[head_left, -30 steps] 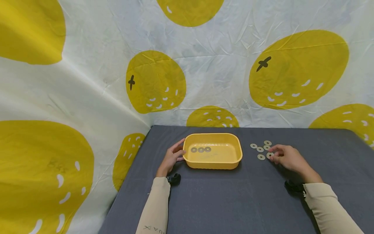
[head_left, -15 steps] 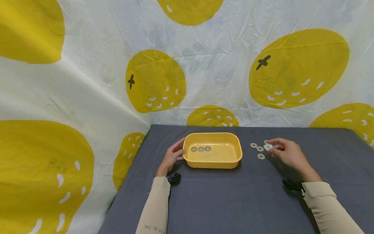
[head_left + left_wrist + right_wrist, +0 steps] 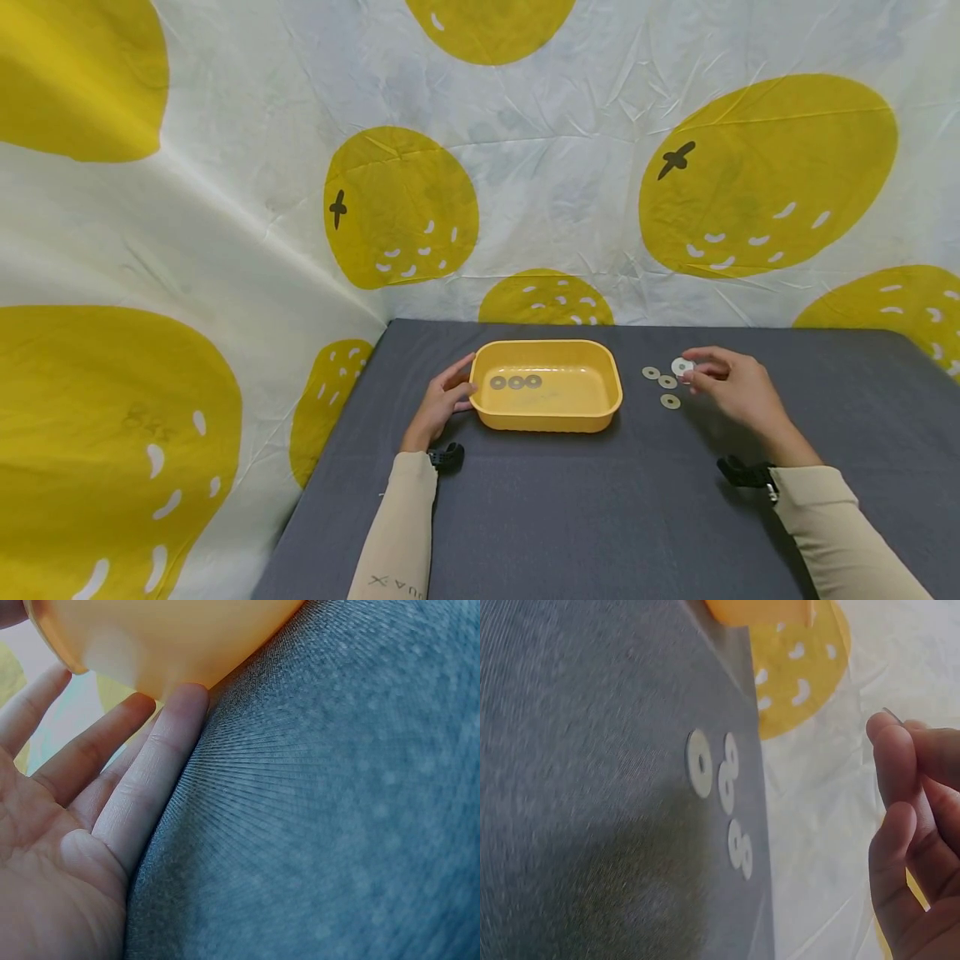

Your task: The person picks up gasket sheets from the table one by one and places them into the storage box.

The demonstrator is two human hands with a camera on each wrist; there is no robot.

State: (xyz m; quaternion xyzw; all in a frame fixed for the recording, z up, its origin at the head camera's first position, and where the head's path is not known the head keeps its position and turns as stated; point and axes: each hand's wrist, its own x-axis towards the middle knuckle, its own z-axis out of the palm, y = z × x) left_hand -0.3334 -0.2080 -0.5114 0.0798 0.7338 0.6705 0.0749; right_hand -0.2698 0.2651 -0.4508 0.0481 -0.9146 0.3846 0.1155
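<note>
In the head view, a yellow plastic tray (image 3: 544,423) holds 3 washers (image 3: 516,382) in a row along its left part. My left hand (image 3: 438,408) rests against the tray's left end. In the left wrist view its fingers (image 3: 142,787) are nearly straight, touching the tray's outer wall. To the right of the tray, my right hand (image 3: 738,396) pinches a pale flat washer (image 3: 682,367) between thumb and fingertips. Only a thin edge of it shows in the right wrist view. Several loose washers (image 3: 699,763) lie on the table below that hand.
A dark grey cloth covers the table (image 3: 570,517). Behind and to the left hangs a white curtain (image 3: 555,192) with large yellow fruit prints. Black straps (image 3: 447,458) sit on both wrists.
My right hand has lifted a washer off the pile's near right side, and moved slightly away from me with it. The left hand and tray have stayed put.
</note>
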